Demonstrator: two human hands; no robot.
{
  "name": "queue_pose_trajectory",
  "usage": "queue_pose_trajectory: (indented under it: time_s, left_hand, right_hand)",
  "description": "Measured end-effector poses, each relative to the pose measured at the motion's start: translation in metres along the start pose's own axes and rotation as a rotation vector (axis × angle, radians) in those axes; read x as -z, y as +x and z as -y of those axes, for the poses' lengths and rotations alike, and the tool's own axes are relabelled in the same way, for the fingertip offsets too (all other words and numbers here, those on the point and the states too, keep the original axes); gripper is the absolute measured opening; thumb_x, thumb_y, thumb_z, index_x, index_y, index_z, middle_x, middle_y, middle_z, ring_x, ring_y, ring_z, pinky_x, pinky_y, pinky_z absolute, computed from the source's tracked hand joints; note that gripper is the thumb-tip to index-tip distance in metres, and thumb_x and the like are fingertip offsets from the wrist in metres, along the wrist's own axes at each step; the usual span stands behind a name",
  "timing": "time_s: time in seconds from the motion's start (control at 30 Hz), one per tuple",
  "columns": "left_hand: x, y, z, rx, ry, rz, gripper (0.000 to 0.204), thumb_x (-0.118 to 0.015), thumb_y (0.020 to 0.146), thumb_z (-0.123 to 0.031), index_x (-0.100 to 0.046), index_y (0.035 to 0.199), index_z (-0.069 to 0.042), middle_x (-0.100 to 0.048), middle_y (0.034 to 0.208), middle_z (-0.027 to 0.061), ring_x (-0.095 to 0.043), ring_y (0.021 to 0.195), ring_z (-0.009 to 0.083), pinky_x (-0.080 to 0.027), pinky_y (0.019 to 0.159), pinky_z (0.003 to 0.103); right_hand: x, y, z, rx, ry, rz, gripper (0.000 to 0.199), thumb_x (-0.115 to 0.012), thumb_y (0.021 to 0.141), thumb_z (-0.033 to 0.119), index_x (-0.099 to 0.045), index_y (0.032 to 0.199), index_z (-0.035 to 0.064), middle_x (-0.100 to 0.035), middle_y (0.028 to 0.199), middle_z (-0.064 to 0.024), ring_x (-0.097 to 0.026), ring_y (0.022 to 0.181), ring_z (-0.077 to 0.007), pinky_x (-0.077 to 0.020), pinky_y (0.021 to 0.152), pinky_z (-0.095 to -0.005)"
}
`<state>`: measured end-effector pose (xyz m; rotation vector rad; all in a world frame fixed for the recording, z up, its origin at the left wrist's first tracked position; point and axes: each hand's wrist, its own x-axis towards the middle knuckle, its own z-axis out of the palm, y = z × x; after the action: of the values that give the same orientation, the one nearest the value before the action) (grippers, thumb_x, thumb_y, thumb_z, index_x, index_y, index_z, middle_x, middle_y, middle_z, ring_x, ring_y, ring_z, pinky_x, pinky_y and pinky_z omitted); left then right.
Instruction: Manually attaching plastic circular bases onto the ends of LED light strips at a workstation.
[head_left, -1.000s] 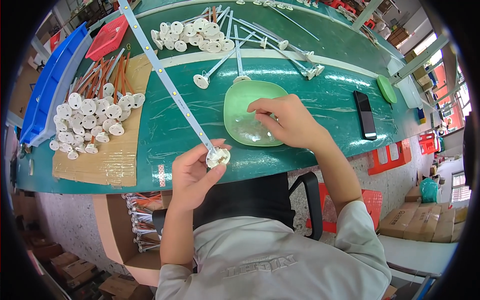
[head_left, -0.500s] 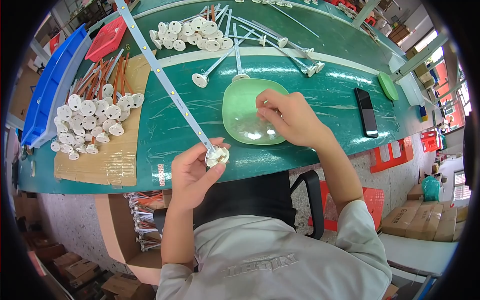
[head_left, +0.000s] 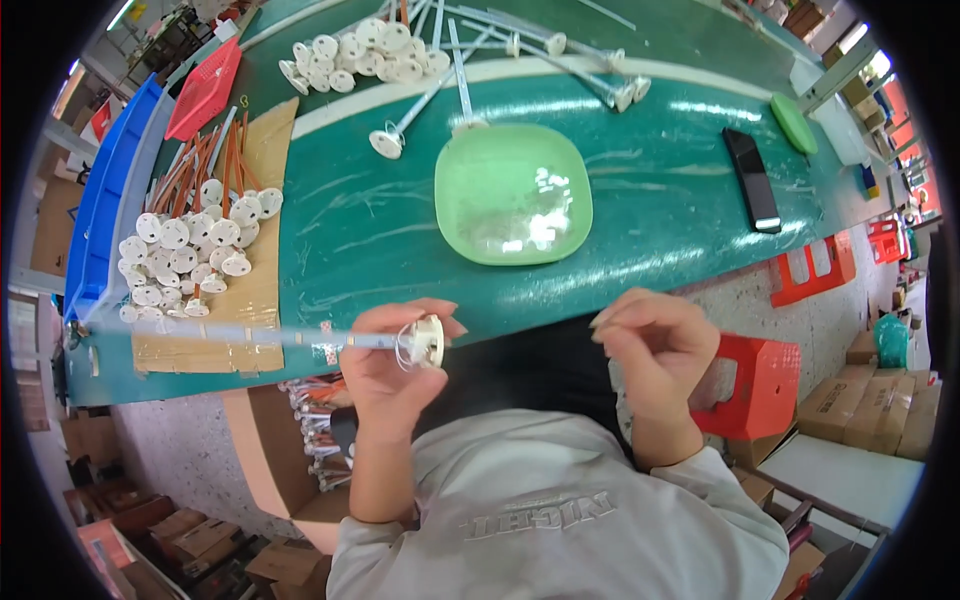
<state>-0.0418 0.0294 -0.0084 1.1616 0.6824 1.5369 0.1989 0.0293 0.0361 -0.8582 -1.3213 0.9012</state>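
My left hand point(head_left: 385, 385) grips an LED strip lamp by its round white base point(head_left: 430, 342), fingers and thumb wrapped about it. Thin wires loop at the base, and the blurred strip point(head_left: 220, 335) extends to the left, nearly level. Over my lap at the right, my right hand point(head_left: 658, 355) is raised with thumb and fingertips pinched together; whatever may be in the pinch is too small to make out. Beyond both hands a light green plastic dish point(head_left: 515, 190) rests on the green table point(head_left: 350, 215). Glare hides much of what lies in it.
Strips with white round ends point(head_left: 180, 235) are heaped on cardboard point(head_left: 262, 330) at the left, beside a blue tray point(head_left: 100, 220) and red basket point(head_left: 205, 90). More strips point(head_left: 370, 50) lie farther back. A black phone point(head_left: 750, 180) and red stool point(head_left: 755, 385) are at right.
My right hand has come out of the green dish, back and to the right. My left hand has swung the strip from pointing up and away to pointing left.
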Motion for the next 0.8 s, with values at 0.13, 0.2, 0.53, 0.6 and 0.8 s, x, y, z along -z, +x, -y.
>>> queue_pose_trajectory:
  time_s: [0.13,0.2,0.53,0.6,0.8]
  left_hand:
    - [-0.018,-0.025,-0.003,-0.045,-0.093,0.043,0.063,-0.081,0.079,-0.016,-0.05,0.131,-0.001,-0.061,0.124,0.024,-0.064,0.104,0.0317,-0.052,0.087,0.041]
    - [-0.017,-0.038,0.004,-0.051,-0.1,0.138,0.067,-0.083,0.079,-0.017,-0.049,0.135,-0.002,-0.059,0.128,0.0242,-0.063,0.111,0.034,-0.052,0.093,0.044]
    - [-0.027,-0.055,0.002,0.028,-0.449,0.092,0.063,-0.082,0.077,-0.008,-0.055,0.132,0.002,-0.058,0.133,0.0253,-0.062,0.117,0.0377,-0.05,0.101,0.049]
    - [-0.026,-0.056,0.001,0.044,-0.468,0.094,0.062,-0.082,0.077,-0.009,-0.055,0.132,0.003,-0.058,0.132,0.0252,-0.062,0.117,0.0376,-0.05,0.1,0.049]
    - [-0.024,-0.056,0.006,0.018,-0.423,0.109,0.064,-0.084,0.076,-0.011,-0.056,0.131,0.003,-0.058,0.132,0.0249,-0.063,0.115,0.0379,-0.051,0.1,0.05]
  right_hand:
    - [-0.018,-0.006,-0.004,0.225,-0.033,0.274,0.013,-0.075,0.069,-0.008,-0.072,0.08,-0.0011,-0.07,0.085,-0.0147,-0.063,0.069,-0.0243,-0.0494,0.059,-0.0286]
    - [-0.024,-0.01,-0.004,0.294,-0.074,0.344,0.019,-0.08,0.068,-0.003,-0.076,0.084,0.0051,-0.069,0.096,-0.0105,-0.056,0.077,-0.0225,-0.0453,0.063,-0.0285]
    - [-0.042,-0.025,-0.019,0.328,0.023,0.291,0.027,-0.083,0.064,0.0,-0.079,0.089,0.0109,-0.067,0.1,-0.0029,-0.049,0.082,-0.0194,-0.0402,0.059,-0.0261]
    - [-0.041,-0.026,-0.019,0.318,0.022,0.305,0.027,-0.083,0.064,0.0,-0.079,0.088,0.0108,-0.067,0.1,-0.0029,-0.049,0.083,-0.0199,-0.04,0.059,-0.0265]
    - [-0.044,-0.031,-0.022,0.3,0.065,0.261,0.027,-0.084,0.063,0.0,-0.079,0.088,0.011,-0.065,0.1,-0.0027,-0.048,0.085,-0.0217,-0.0395,0.061,-0.0268]
